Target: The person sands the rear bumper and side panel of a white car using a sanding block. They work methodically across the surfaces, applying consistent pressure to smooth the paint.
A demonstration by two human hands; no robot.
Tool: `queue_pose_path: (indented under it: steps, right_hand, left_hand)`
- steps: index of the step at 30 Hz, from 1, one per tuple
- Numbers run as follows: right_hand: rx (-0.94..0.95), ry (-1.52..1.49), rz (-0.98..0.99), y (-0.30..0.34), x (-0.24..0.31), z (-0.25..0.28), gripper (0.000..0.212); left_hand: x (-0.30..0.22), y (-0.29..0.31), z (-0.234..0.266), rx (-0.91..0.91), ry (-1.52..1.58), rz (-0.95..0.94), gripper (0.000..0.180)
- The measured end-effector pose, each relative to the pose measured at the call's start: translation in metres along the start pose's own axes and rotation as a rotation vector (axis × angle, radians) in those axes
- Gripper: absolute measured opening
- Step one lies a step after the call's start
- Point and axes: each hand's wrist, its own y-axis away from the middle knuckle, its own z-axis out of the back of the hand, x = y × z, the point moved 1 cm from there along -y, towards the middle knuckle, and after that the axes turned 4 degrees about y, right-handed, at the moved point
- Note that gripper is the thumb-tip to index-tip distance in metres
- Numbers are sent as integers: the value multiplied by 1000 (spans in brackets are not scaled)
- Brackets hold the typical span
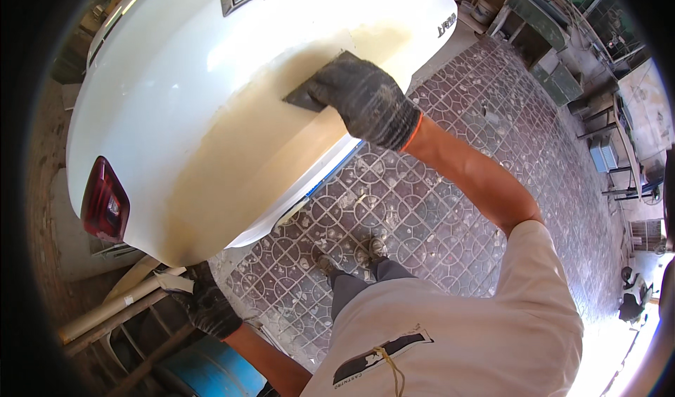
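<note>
There's the sheet, gripped under the right hand on the tan patch, well apart from the left hand grasping a pale piece; the sheet's dark, straight-edged

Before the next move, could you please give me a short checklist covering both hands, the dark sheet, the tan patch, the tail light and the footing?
1. Right hand gloved: ok, up to the wrist.
2. Dark sheet against the tan patch: ok, under the right hand.
3. Left hand gripping the pale piece: cannot tell; the piece is at its fingers.
4. Tan patch even in tone: not ok, darker in places toward its edge.
5. Tail light clear of the sheet: ok, well apart.
6. Both shoes on the floor: ok.
</note>
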Motion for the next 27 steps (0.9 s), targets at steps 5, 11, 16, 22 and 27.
queue_pose_path:
  steps: [5, 11, 16, 22, 27]
  right_hand:
    - [-61, -86, 2, 31, 20, 4, 36]
    - [-60, -6, 25, 48, 27, 31, 28]
    - [-76, 75, -67, -1, -45, 34, 28]
    - [-39, 113, -36, -41, -76, 6, 35]
    - [-3, 26, -5, -20, -73, 7, 41]
  left_hand:
    - [3, 1, -5, 47, 26, 10, 61]
    - [0, 2, -2, 28, -119, -66, 58]
    - [0, 4, 0, 30, 87, 58, 64]
    - [-3, 0, 3, 6, -237, -79, 68]
    - [-19, -7, 12, 75, 56, 65, 71]
